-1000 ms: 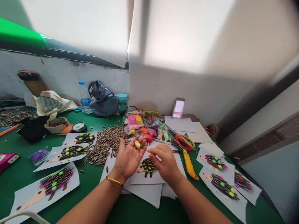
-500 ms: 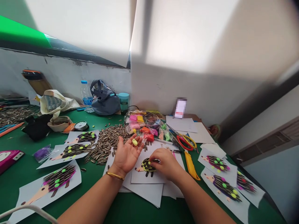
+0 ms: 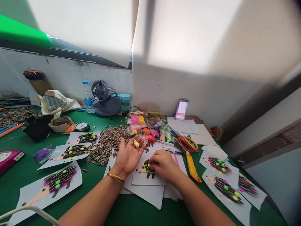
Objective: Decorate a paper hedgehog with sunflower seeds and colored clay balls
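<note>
A single numeral is legible, and only faintly: on the pale panel (image 3: 192,91) at the back, toward one o'clock from the centre of the view, a small, thin grey mark (image 3: 160,87) looks like a "3", followed by strokes too faint to make out. Just above nine o'clock, a clear bottle with a blue cap (image 3: 87,95) wears a blue and white label (image 3: 89,101) whose print is too small to read. Near three o'clock, an upright phone (image 3: 181,109) has its screen blurred into blocks. Between eight and nine o'clock, at the left edge, white patches on a magenta box (image 3: 10,160) give no readable words.
</note>
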{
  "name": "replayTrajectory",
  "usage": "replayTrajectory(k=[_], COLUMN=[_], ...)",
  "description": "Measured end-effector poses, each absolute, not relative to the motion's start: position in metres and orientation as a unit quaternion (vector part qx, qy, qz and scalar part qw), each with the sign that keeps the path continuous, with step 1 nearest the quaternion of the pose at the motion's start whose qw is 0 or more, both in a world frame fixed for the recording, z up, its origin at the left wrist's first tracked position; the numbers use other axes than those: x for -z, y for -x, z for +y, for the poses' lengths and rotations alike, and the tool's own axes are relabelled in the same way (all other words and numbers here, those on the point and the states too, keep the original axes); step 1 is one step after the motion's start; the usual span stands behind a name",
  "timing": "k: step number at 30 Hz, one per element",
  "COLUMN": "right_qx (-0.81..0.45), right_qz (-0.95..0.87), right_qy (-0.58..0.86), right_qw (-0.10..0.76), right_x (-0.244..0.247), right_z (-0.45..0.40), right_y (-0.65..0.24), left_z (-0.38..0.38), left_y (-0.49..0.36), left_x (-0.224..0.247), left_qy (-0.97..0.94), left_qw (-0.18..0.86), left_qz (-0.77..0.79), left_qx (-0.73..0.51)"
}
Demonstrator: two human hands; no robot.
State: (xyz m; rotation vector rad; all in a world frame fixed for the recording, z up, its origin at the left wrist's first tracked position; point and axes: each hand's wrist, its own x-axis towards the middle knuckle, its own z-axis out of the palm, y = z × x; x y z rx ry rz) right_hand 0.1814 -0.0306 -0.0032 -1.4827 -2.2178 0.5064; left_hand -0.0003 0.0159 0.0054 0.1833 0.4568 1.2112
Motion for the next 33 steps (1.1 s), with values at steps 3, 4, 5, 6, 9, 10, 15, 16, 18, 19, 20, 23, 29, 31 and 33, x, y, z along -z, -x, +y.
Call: replayTrajectory(k=[3, 4, 5, 6, 9, 10, 15, 16, 18, 19, 20, 23, 29, 31, 33], right_qx=[-0.185, -0.186, -0.188, -0.189, -0.19, -0.189, -0.183, -0.182, -0.179, -0.178, -0.178, -0.182, -0.193, -0.196, -0.199], right_qz=[-0.797, -0.797, -0.796, -0.796, -0.795, -0.795, -0.8, -0.801, -0.802, -0.802, -0.802, -0.802, -0.803, -0.805, -0.802], right_qy=[0.535, 0.536, 0.537, 0.538, 0.539, 0.539, 0.538, 0.537, 0.537, 0.537, 0.536, 0.532, 0.525, 0.522, 0.522], right_qw=[0.209, 0.208, 0.206, 0.204, 0.202, 0.201, 0.194, 0.191, 0.19, 0.192, 0.194, 0.201, 0.206, 0.205, 0.212], right_x=[0.004, 0.0044, 0.0048, 0.0052, 0.0059, 0.0059, 0.0057, 0.0057, 0.0059, 0.006, 0.0061, 0.0056, 0.0027, 0.0026, 0.0032], right_z=[-0.0296, -0.0294, -0.0292, -0.0291, -0.0293, -0.0294, -0.0301, -0.0302, -0.0304, -0.0305, -0.0306, -0.0307, -0.0305, -0.0309, -0.0315], right_y=[-0.1817, -0.1816, -0.1815, -0.1812, -0.1803, -0.1799, -0.1783, -0.1779, -0.1773, -0.1771, -0.1769, -0.1771, -0.179, -0.1789, -0.1781], left_z=[0.016, 0.016, 0.016, 0.0159, 0.0156, 0.0154, 0.0146, 0.0145, 0.0144, 0.0143, 0.0142, 0.014, 0.0133, 0.0129, 0.0124], left_y=[0.0006, 0.0006, 0.0007, 0.0007, 0.0005, 0.0004, 0.0001, 0.0, -0.0002, -0.0003, -0.0004, -0.0006, -0.0005, -0.0003, 0.0], left_x=[-0.005, -0.0049, -0.0049, -0.005, -0.0055, -0.0058, -0.007, -0.0072, -0.0076, -0.0078, -0.008, -0.0087, -0.0094, -0.0089, -0.0081], left_qy=[-0.086, -0.086, -0.086, -0.087, -0.087, -0.087, -0.089, -0.09, -0.09, -0.09, -0.09, -0.089, -0.09, -0.09, -0.092], left_qw=[0.795, 0.796, 0.795, 0.795, 0.795, 0.795, 0.795, 0.794, 0.794, 0.794, 0.794, 0.795, 0.796, 0.798, 0.8], left_qz=[0.21, 0.21, 0.209, 0.209, 0.211, 0.212, 0.214, 0.214, 0.214, 0.214, 0.214, 0.215, 0.216, 0.214, 0.21], left_qx=[-0.562, -0.562, -0.562, -0.562, -0.562, -0.561, -0.561, -0.561, -0.562, -0.562, -0.561, -0.56, -0.558, -0.555, -0.554])
